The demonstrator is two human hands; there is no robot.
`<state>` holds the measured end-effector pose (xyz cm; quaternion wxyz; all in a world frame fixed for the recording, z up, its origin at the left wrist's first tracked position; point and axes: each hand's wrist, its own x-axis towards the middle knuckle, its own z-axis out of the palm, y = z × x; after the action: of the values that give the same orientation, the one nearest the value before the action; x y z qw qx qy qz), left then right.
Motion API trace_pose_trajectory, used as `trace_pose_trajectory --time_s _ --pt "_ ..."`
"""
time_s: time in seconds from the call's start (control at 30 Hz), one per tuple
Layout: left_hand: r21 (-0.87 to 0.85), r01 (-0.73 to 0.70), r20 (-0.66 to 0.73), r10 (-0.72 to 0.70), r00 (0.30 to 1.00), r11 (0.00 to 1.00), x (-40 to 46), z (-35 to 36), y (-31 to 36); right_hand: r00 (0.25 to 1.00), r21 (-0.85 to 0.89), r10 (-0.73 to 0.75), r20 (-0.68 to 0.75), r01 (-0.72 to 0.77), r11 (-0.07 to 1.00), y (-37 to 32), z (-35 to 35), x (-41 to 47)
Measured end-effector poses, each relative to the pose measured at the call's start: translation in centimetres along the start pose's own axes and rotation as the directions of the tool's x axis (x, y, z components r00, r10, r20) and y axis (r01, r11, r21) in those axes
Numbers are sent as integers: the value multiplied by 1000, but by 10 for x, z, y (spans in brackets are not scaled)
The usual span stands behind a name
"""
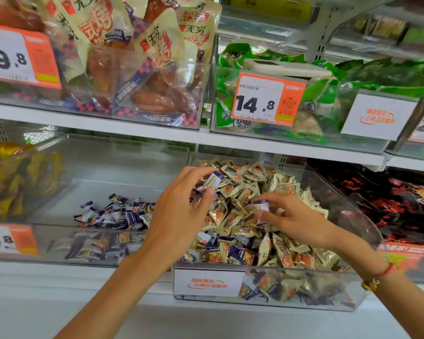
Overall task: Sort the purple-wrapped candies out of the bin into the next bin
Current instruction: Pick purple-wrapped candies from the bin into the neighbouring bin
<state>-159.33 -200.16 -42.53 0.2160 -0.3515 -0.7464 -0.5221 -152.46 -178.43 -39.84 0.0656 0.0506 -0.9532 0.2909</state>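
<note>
near edge: clear bin (pixel 348 289) heaped with cream-wrapped candies (pixel 240 216), a few purple ones mixed in at the front. my right hand (pixel 294 218) rests on the heap, fingertips pinching a purple-wrapped candy (pixel 262 205). my left hand (pixel 181 209) is raised over the heap's left side, thumb and fingers curled round another purple candy (pixel 212 181). further left, the next bin (pixel 59 231) holds a loose pile of purple candies (pixel 115 212).
</note>
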Motion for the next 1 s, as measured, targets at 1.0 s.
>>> trace_pose_trajectory --time_s 1.0 --pt "538 298 -14 -345 939 789 -2 -68 -84 962 -180 -259 86 271 946 -90 65 99"
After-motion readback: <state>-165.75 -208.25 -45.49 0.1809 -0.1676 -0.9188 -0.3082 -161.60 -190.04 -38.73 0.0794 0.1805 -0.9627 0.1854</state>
